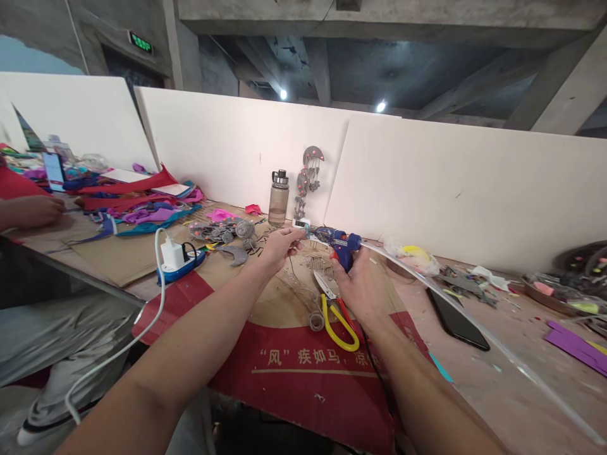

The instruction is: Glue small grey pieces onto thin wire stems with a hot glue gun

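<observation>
My right hand (pixel 358 284) grips a blue hot glue gun (pixel 349 243), whose nozzle points left. A long clear glue stick (pixel 450 297) runs out of its back, down to the right. Just in front of the nozzle, my left hand (pixel 284 245) is closed in a pinch; what it holds is too small to name, though a teal bit shows at the fingertips. Below the hands lie scissors (pixel 339 322) with yellow handles and a small coil of grey cord (pixel 315 320). A grey felt crescent (pixel 234 254) and several grey felt pieces (pixel 213 230) rest to the left.
Cardboard (pixel 308 392) covers the work surface. A water bottle (pixel 279 199) stands behind, beside a hanging grey moon ornament (pixel 310 170). At left are a power strip with a white charger (pixel 173 254), felt scraps (pixel 147 212) and another person's hand (pixel 35 212). A black phone (pixel 458 319) lies right.
</observation>
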Demonstrator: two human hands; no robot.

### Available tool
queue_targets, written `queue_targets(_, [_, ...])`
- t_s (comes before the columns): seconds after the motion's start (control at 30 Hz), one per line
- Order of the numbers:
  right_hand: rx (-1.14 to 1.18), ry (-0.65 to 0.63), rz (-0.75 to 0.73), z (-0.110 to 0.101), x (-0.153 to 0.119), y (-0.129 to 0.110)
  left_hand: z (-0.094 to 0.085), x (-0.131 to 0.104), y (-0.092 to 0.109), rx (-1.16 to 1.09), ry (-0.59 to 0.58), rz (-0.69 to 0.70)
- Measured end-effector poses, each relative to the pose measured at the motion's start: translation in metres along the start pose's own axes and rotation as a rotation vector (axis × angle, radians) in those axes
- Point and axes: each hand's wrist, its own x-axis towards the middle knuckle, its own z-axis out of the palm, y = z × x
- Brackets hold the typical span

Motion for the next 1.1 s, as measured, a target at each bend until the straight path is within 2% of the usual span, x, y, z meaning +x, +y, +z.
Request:
queue_targets(0.13, [-0.056, 0.010, 0.007, 0.000, -0.001, -0.004, 0.002, -0.002, 0.000, 0.016, 0.001, 0.011])
queue_targets(0.37, [-0.021, -0.007, -0.014, 0.011, -0.001, 0.008, 0.004, -0.003, 0.000, 0.087, 0.017, 0.048])
queue_targets(0.67, [-0.090, -0.014, -0.008, 0.008, -0.002, 0.003, 0.001, -0.001, -0.004, 0.124, 0.041, 0.097])
queue_targets(0.93, [0.027, -0.001, -0.054, 0.017, 0.000, 0.014, 0.003, -0.001, -0.001, 0.119, 0.019, 0.035])
queue_targets(1.1, [-0.027, -0.004, -0.034, 0.016, 0.000, 0.013, 0.002, 0.000, -0.001, 0.126, 0.034, 0.050])
